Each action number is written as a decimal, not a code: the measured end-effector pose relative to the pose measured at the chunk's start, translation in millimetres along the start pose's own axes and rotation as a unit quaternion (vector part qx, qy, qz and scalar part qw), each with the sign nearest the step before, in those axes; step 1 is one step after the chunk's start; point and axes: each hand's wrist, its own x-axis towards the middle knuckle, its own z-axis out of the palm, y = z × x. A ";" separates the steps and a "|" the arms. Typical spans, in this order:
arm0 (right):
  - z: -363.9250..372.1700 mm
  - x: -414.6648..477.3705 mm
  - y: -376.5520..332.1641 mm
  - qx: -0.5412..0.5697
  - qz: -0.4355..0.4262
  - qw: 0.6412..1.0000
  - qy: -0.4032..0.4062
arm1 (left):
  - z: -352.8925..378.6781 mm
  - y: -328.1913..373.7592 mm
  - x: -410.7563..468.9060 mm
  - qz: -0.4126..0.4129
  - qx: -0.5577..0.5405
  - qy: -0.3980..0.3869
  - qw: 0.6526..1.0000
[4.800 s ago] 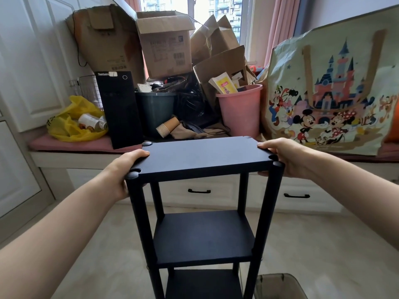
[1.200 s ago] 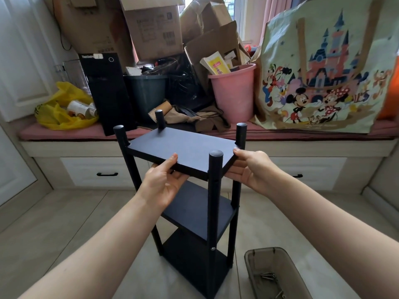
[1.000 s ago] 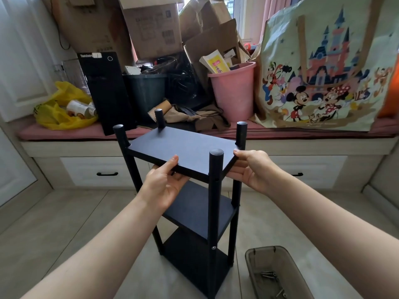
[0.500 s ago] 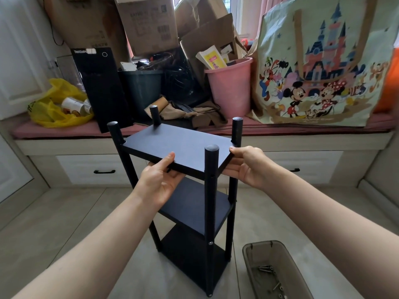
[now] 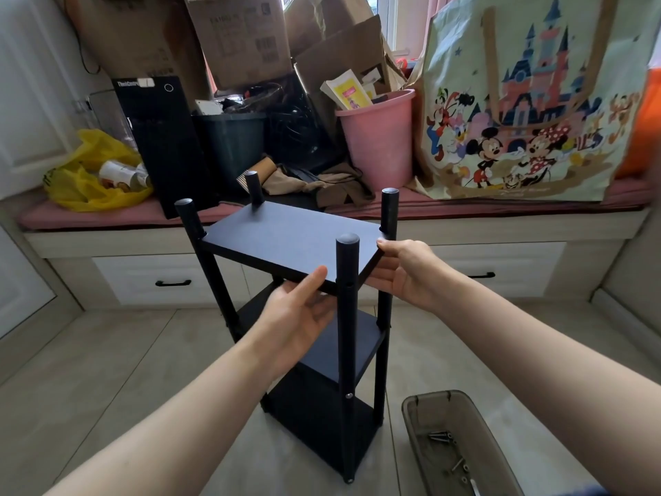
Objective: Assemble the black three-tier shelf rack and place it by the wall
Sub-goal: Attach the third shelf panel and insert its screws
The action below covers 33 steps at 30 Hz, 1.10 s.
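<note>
two hands are on the black three-tier shelf rack (image 5: 286, 241), which stands upright over the tiled floor (image 5: 107, 370) just in front of the window bench (image 5: 500, 241), turned corner-on to me. i can't tell if its feet rest on the tiles or hang just off them. i count three shelves, one above another, and four round posts whose capped tops stick up past the top shelf. the near post shows one silver screw head (image 5: 348, 396) low down. the left hand (image 5: 297, 316) grips the long near edge of the top shelf, thumb laid over the top and fingers curled beneath. the right hand (image 5: 404, 270) holds the short edge between the two right-side posts the same way, thumb on top and fingers under. on the floor to the right, near the rack but apart from it, sits one smoky plastic tray (image 5: 422, 409) with a handful of loose screws (image 5: 441, 436) in it; too small for me to count. the bench front has two black drawer handles (image 5: 173, 282), one on each side of the rack. on the bench's pink cushion (image 5: 107, 216) i see, from left, one yellow plastic bag (image 5: 89, 187), one black computer tower (image 5: 168, 148), one dark bin (image 5: 232, 145), one pink bucket (image 5: 379, 145) stuffed with paper, and one big cartoon tote bag (image 5: 518, 102). cardboard boxes (image 5: 239, 37) are piled behind them.
</note>
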 end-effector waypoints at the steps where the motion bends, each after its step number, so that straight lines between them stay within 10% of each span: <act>1: -0.6 0.2 0.3 -0.007 0.002 1.000 0.002 | 0.8 -2.5 -0.5 -0.002 0.007 -0.011 1.000; 33: -18.9 -8.0 -3.0 0.006 0.032 0.999 -0.024 | 9.3 1.2 -2.0 0.018 0.032 -0.048 0.998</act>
